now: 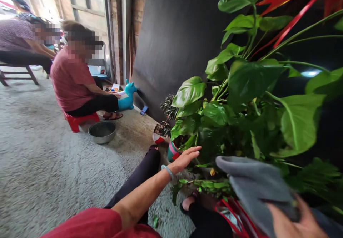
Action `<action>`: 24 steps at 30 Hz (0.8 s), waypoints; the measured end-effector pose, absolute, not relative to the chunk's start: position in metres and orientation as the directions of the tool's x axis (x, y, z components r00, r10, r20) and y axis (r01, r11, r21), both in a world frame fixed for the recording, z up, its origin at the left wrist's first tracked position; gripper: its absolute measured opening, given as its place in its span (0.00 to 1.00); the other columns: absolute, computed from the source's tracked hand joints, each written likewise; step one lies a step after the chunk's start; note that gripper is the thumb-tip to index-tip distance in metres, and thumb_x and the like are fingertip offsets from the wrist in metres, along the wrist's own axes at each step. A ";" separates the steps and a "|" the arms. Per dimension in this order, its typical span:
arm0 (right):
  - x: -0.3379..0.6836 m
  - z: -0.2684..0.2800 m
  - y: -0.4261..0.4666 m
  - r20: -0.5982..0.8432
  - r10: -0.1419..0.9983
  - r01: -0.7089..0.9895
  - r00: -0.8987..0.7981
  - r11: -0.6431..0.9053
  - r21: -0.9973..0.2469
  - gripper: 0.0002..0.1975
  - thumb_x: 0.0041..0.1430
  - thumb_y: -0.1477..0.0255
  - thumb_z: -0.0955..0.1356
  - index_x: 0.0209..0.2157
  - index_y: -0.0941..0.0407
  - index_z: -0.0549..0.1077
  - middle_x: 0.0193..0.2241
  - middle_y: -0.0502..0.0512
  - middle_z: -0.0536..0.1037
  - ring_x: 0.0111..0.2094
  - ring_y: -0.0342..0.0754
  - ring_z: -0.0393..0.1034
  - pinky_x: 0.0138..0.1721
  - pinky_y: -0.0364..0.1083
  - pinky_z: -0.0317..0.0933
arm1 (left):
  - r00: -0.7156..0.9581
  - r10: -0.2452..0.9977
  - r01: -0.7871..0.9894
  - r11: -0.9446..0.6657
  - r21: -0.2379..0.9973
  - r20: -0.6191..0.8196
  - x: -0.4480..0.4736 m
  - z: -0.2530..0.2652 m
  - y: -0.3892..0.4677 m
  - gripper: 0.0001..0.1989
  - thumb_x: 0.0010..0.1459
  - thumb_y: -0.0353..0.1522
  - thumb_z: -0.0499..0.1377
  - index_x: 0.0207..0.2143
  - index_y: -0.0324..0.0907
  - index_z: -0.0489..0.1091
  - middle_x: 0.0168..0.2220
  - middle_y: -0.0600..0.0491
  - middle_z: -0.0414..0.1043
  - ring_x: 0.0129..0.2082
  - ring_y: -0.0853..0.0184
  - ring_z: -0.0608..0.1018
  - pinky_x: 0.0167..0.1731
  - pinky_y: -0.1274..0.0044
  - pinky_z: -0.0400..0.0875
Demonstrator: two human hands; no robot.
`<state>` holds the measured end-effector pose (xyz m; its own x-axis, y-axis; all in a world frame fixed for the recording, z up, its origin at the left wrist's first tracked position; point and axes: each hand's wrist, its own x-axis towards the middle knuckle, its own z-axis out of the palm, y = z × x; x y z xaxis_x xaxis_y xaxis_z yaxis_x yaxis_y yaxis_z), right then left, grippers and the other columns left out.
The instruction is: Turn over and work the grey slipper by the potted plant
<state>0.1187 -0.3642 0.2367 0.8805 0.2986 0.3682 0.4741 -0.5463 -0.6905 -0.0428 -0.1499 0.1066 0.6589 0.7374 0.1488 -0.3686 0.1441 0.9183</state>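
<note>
Two hazards and two clearance notes apply to this moment.

1. Our left hand (pixel 184 158) is released, fingers extended and flat, holding nothing. It reaches into the lower foliage of the large broad-leaved green potted plant (pixel 241 99), just above the small teal and pink plant pot (pixel 173 151). We judge that a careless sweep here could tear a leaf stem or tip that pot, because the stems crowd close around the fingers.

2. Our right hand (pixel 292 222) grasps the grey fabric cloth (pixel 254 184), which lies low at the right, in front of the plant's base. We judge the loose end could snag on stems and drag them, since it hangs free against the leaves.

3. A small white and red pot with a dark-leaved plant (pixel 160 132) stands just beyond the left hand. It could be knocked if the hand extends further.

4. Open room lies to the left of the left hand: bare grey concrete floor (pixel 53 166), with a grey metal basin (pixel 102 131) well apart. A seated person in a red shirt (pixel 72 81) works farther off.

5. Beyond both hands, a flat black board (pixel 177 38) leaning on the wall closes the far side. Leaves fill the space above the right hand.
</note>
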 end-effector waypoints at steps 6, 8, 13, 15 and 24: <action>0.085 0.239 -0.288 0.305 0.644 0.676 0.702 -0.466 -0.571 0.37 0.49 0.58 0.64 0.56 0.67 0.72 0.50 0.81 0.74 0.51 0.75 0.70 0.50 0.64 0.59 | 0.703 0.687 -0.428 0.204 0.880 0.183 -0.041 0.104 -0.161 0.28 0.64 0.48 0.57 0.62 0.47 0.71 0.68 0.51 0.62 0.68 0.52 0.61 0.63 0.63 0.61; 0.055 0.191 -0.285 0.118 0.812 0.677 0.572 -0.386 -0.627 0.30 0.43 0.61 0.66 0.48 0.58 0.79 0.42 0.68 0.80 0.44 0.67 0.75 0.48 0.59 0.64 | 0.672 0.723 -0.443 0.215 0.870 0.163 -0.047 0.102 -0.155 0.29 0.63 0.47 0.59 0.61 0.44 0.71 0.67 0.50 0.63 0.67 0.52 0.63 0.65 0.63 0.58; 0.017 0.099 -0.346 -0.234 0.761 0.215 0.605 -0.439 -0.873 0.25 0.37 0.53 0.73 0.36 0.53 0.80 0.40 0.60 0.82 0.49 0.64 0.74 0.53 0.55 0.65 | 0.639 0.769 -0.356 0.320 0.878 -0.021 -0.062 0.095 -0.139 0.27 0.57 0.43 0.65 0.58 0.43 0.73 0.60 0.47 0.72 0.61 0.50 0.70 0.61 0.62 0.62; 0.021 0.094 -0.367 -0.417 0.619 -0.110 0.666 -0.471 -0.875 0.29 0.33 0.50 0.77 0.37 0.53 0.79 0.40 0.58 0.82 0.51 0.65 0.73 0.54 0.56 0.66 | 0.631 0.769 -0.267 0.340 0.902 -0.103 -0.062 0.093 -0.138 0.24 0.54 0.44 0.66 0.50 0.40 0.77 0.51 0.45 0.77 0.56 0.52 0.74 0.57 0.64 0.65; 0.033 0.135 -0.356 -0.443 0.475 -0.547 0.760 0.102 -0.831 0.43 0.35 0.57 0.81 0.54 0.55 0.74 0.42 0.54 0.82 0.46 0.55 0.76 0.46 0.53 0.73 | 0.912 0.405 -0.209 0.320 0.924 0.066 -0.073 0.125 -0.185 0.38 0.44 0.42 0.74 0.58 0.45 0.72 0.59 0.48 0.72 0.59 0.54 0.71 0.59 0.66 0.63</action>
